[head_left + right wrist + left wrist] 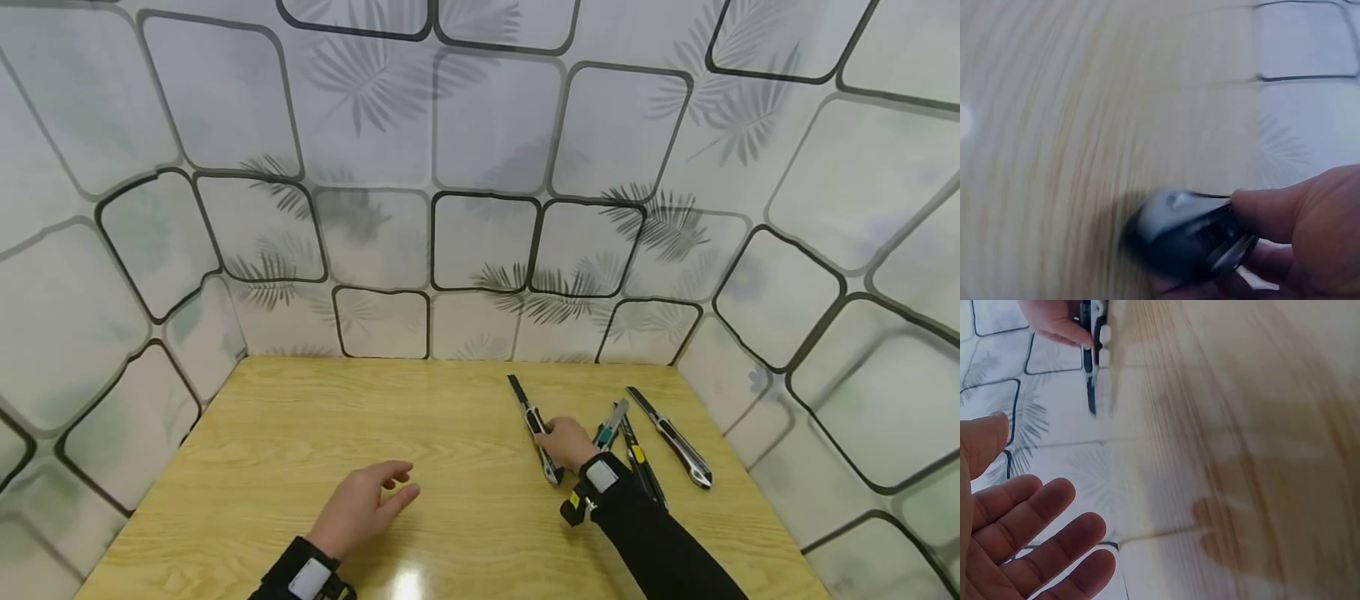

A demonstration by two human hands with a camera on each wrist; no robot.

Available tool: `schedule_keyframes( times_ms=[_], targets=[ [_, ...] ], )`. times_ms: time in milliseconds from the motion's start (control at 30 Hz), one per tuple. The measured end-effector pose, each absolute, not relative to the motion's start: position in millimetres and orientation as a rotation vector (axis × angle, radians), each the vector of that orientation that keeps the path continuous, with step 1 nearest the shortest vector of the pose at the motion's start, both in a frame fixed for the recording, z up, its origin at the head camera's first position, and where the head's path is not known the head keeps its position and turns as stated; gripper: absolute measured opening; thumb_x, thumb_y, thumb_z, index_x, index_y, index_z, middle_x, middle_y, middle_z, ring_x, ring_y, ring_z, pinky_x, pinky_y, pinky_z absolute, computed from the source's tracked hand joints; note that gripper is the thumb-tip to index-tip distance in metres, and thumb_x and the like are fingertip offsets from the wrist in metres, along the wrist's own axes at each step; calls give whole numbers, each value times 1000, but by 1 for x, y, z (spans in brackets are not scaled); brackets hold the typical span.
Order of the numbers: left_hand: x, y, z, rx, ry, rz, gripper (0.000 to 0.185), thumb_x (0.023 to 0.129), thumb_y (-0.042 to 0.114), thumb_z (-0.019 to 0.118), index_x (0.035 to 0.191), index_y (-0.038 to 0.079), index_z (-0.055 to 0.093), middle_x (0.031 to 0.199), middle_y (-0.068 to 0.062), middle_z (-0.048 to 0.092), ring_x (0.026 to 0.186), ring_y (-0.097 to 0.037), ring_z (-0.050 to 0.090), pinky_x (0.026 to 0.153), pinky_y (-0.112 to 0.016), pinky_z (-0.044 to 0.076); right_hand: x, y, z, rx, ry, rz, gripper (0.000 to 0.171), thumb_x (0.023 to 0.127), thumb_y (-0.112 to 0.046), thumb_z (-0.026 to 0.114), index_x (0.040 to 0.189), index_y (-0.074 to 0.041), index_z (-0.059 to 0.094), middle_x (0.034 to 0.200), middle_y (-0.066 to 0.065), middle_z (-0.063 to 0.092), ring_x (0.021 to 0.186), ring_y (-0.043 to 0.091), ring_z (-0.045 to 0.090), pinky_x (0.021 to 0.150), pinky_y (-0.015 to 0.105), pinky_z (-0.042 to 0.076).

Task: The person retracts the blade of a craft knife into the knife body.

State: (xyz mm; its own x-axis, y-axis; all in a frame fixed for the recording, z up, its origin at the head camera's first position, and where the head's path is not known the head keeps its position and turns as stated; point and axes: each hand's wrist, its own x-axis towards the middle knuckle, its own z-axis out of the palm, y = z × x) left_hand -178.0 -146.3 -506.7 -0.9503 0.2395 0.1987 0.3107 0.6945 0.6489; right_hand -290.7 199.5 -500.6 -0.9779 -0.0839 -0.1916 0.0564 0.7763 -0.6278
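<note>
The utility knife [537, 427] lay on the wooden table [300, 433], right of centre, its blade end pointing toward the patterned wall [480, 167]. The right hand [570, 442] gripped its handle, thumb and fingers curled round it. The left hand [363, 500] hovered open over the table, fingers relaxed. Three more knives [652, 442] lay just right of the gripped one.

Yellow wooden table [300, 433], four utility knives [678, 442] lying at right
</note>
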Motion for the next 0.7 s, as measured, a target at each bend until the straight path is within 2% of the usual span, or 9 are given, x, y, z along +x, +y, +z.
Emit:
schedule_keyframes(
  times_ms=[67, 133, 233, 300, 367, 433, 500, 567, 700],
  targets=[
    [-179, -141, -505, -437, -2777, -1263, 41, 104, 35, 72, 132, 4, 73, 114, -5, 80, 99, -20, 75, 77, -26, 60, -280, 196, -493, -95, 2583, -1187, 27, 109, -19, 60, 117, 5, 69, 93, 10, 69, 77, 17, 61, 65, 28, 47],
    [-180, -133, -503, -415, -2746, -1463, 47, 106, 39, 69, 138, 4, 70, 119, -8, 79, 104, -22, 74, 80, -26, 59, -267, 191, -488, -206, 2302, -1422, 32, 113, -20, 56, 130, 6, 61, 105, 11, 71, 88, 17, 66, 73, 29, 53],
    [-182, -118, -497, -405, -2659, -1819, 54, 109, 40, 64, 149, 4, 61, 139, -17, 72, 124, -31, 70, 93, -32, 61, -244, 177, -481, -386, 1832, -1629, 34, 115, -23, 52, 139, 2, 53, 111, 10, 71, 94, 16, 70, 80, 31, 59],
    [-183, -108, -492, -437, -2558, -2053, 56, 111, 39, 60, 155, 4, 55, 151, -18, 64, 136, -33, 64, 102, -36, 58, -229, 165, -476, -480, 1611, -1662, 36, 115, -26, 51, 142, -2, 49, 112, 5, 68, 95, 14, 70, 84, 32, 61],
    [-183, -100, -488, -459, -2432, -2290, 56, 112, 36, 59, 157, 4, 53, 155, -17, 60, 140, -30, 61, 108, -36, 55, -216, 155, -471, -547, 1487, -1669, 38, 115, -29, 52, 145, -6, 49, 111, 1, 68, 94, 11, 69, 86, 30, 61],
    [-181, -95, -484, -463, -2327, -2461, 55, 111, 34, 59, 157, 3, 52, 154, -14, 62, 135, -23, 64, 109, -34, 54, -206, 147, -466, -557, 1430, -1685, 43, 115, -33, 51, 149, -7, 48, 110, -1, 67, 93, 10, 67, 86, 29, 60],
    [-179, -91, -481, -453, -2259, -2559, 54, 110, 33, 61, 155, 2, 54, 148, -10, 67, 128, -15, 68, 107, -31, 53, -197, 142, -463, -523, 1442, -1709, 49, 115, -40, 50, 149, -5, 51, 106, -2, 67, 89, 9, 66, 84, 27, 59],
    [-177, -88, -478, -447, -2239, -2591, 53, 109, 32, 63, 152, 1, 57, 144, -8, 71, 121, -10, 69, 104, -29, 53, -190, 138, -461, -458, 1496, -1734, 54, 114, -48, 49, 144, -4, 57, 99, -2, 67, 83, 9, 65, 79, 27, 57],
    [-173, -81, -475, -468, -2271, -2545, 52, 107, 32, 66, 149, 1, 61, 144, -11, 70, 125, -6, 66, 107, -25, 50, -182, 131, -462, -339, 1620, -1762, 59, 111, -60, 47, 120, -6, 67, 87, -3, 65, 74, 10, 61, 71, 26, 51]
  ],
)
